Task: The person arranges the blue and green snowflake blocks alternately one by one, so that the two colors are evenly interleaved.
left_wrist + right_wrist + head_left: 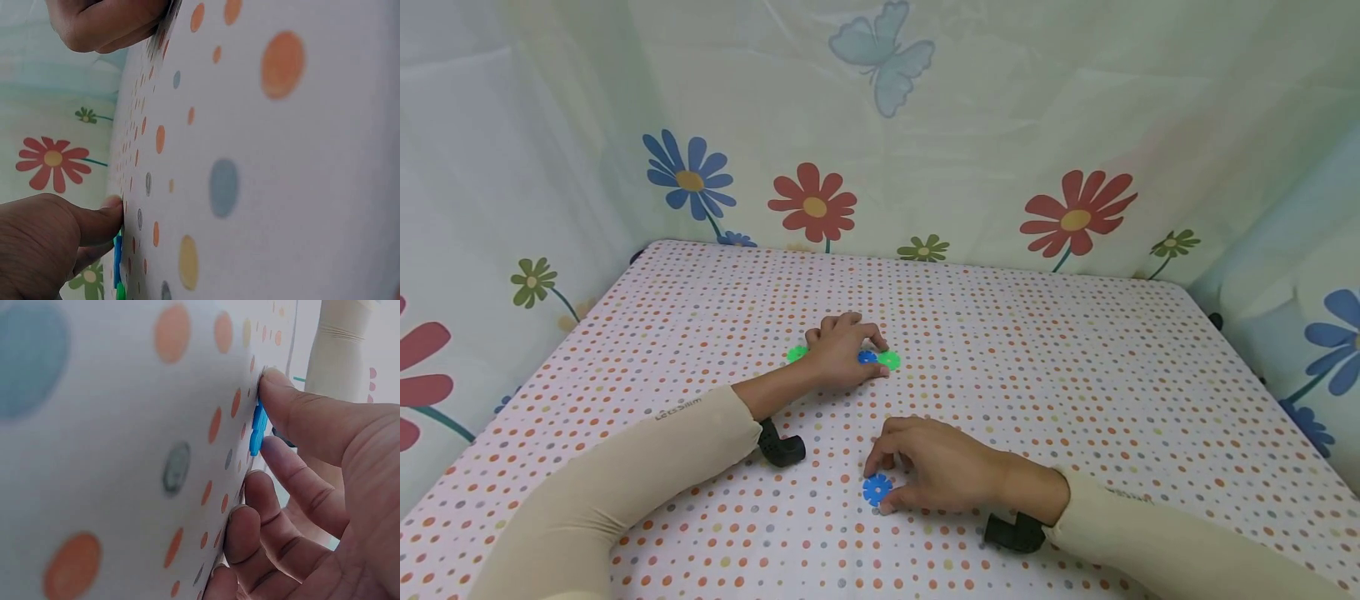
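My left hand (842,354) is palm down at the middle of the table, thumb and forefinger pinching a green notched disc (891,360) at its edges. Beside that disc, under the hand, lies a blue disc (867,357). Another green disc (797,354) shows past the hand's left side; what lies between is hidden. Nearer to me, my right hand (943,462) pinches a blue notched disc (877,490) between thumb and forefinger, flat at the tabletop. In the right wrist view this blue disc (258,428) appears edge-on, its other fingers curled below.
A white cloth with coloured dots covers the table (1037,367). Behind and beside it hangs a curtain (985,125) printed with flowers and a butterfly. Each wrist wears a black device, such as the left one (781,446).
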Demonstrator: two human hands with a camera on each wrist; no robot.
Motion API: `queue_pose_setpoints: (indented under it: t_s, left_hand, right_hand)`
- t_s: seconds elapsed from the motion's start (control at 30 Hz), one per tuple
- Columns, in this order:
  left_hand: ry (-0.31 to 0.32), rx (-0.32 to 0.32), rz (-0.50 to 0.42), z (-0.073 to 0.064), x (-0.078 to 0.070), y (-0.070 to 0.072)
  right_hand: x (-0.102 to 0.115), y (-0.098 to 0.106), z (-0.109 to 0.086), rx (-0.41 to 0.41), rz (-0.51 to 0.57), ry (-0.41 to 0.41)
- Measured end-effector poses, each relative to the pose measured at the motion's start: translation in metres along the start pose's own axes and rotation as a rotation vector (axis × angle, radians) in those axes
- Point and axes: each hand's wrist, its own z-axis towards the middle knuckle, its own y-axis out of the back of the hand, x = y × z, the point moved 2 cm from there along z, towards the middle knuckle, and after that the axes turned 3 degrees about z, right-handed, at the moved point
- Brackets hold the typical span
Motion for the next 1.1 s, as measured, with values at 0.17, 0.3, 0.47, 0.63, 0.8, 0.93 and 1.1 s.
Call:
queue_pose_setpoints:
  t_s: [0.17, 0.3, 0.47, 0.63, 0.8, 0.93, 1.1]
  left_hand:
    - [-0.005, -0.007, -0.015, -0.0019, -0.0007, 0.0004]
    - [-0.006, -0.015, -0.025, -0.0031, -0.0012, 0.001]
    - [-0.015, -0.018, -0.03, -0.0027, -0.0012, 0.001]
    - [-0.022, -0.023, -0.034, -0.002, 0.0, 0.0005]
    - [-0.029, -0.027, -0.037, -0.0017, 0.0005, 0.0003]
    - [-0.028, -0.025, -0.038, -0.0015, 0.0009, 0.0002]
    - [-0.029, -0.025, -0.041, -0.0007, 0.0014, -0.0002]
  right_hand:
    - [0.0008, 0.0001, 0.0003, 0.003, 0.001, 0.007]
    - [0.0013, 0.0, 0.0009, 0.013, 0.007, 0.014]
    - [0.0013, -0.0003, 0.001, 0.016, 0.005, 0.019]
    - [0.0021, -0.001, 0.0004, 0.025, 0.021, 0.017]
    - [0.0034, -0.0016, -0.0003, 0.033, 0.024, 0.013]
    - [0.0045, -0.0017, -0.0004, 0.037, 0.029, 0.01]
    - [0.0061, -0.0022, -0.0001, 0.061, 0.059, -0.008]
